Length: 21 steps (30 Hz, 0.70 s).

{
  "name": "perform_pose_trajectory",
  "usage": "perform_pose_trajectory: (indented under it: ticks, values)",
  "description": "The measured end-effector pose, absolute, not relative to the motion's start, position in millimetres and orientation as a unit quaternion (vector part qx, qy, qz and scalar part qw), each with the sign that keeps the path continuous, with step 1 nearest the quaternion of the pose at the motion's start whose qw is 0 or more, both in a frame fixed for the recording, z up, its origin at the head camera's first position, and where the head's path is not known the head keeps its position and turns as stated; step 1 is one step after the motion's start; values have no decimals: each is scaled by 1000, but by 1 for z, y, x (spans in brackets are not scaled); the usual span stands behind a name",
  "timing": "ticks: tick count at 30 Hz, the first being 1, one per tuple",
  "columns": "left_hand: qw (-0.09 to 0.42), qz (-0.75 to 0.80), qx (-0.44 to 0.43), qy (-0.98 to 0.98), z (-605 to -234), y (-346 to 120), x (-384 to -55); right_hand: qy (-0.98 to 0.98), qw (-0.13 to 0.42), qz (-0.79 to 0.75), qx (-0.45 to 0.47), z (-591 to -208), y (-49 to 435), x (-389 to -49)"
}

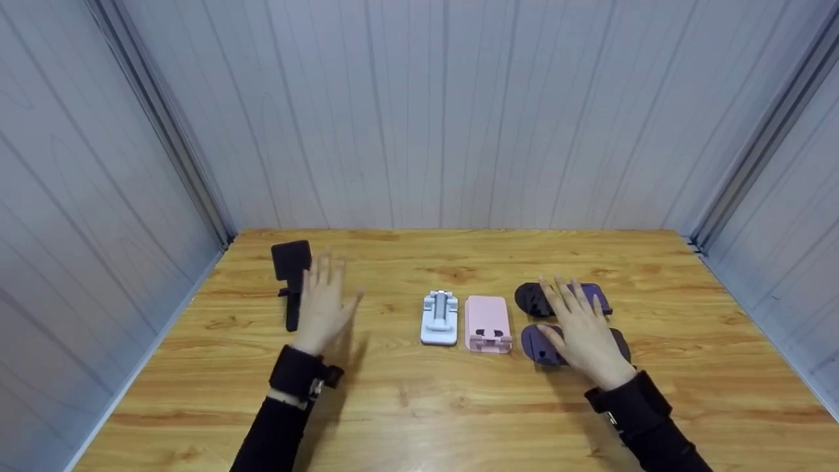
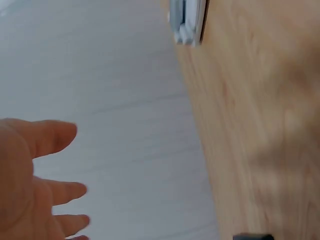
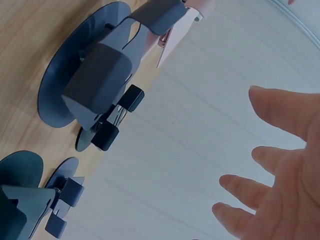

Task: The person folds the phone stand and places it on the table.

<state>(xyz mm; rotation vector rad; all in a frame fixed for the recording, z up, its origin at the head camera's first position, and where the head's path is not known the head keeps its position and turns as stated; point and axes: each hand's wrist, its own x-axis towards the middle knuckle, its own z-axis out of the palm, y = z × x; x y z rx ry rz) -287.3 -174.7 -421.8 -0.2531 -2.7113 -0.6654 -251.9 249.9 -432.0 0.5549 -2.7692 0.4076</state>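
My left hand point(image 1: 321, 311), fingers spread and straight, is over the left part of the table and overlaps a black phone stand point(image 1: 292, 262) in the head view. Nothing is in its grasp; the left wrist view shows bare fingers point(image 2: 62, 192). My right hand point(image 1: 583, 334) hovers with extended fingers above a cluster of dark phone stands: a black one point(image 1: 531, 298), a purple one point(image 1: 595, 296), a round-based purple one point(image 1: 541, 344) and a dark one point(image 1: 620, 344) partly hidden by the hand. Between the hands lie a white phone stand point(image 1: 439, 321) and a pink phone stand point(image 1: 487, 314).
The wooden table point(image 1: 419, 406) meets a pale panel wall point(image 1: 419, 118) at its back edge. Similar panels rise along the left point(image 1: 72, 216) and right sides. Both wrists wear black bands point(image 1: 298, 373).
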Motion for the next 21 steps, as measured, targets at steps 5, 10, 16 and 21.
perform_pose_trajectory:
  ticks: [5,10,16,21]
  values:
    - [244,-280,-44,-927,-420,-197,-302,-960,145,140,196,-434,249,-252]
    - [284,-338,1,-897,-426,-216,-311,-960,145,143,194,-437,248,-252]
    - [253,-416,53,-872,-434,-237,-317,-958,137,159,195,-439,247,-252]
    - [181,-479,73,-856,-440,-247,-322,-959,126,167,190,-439,247,-253]
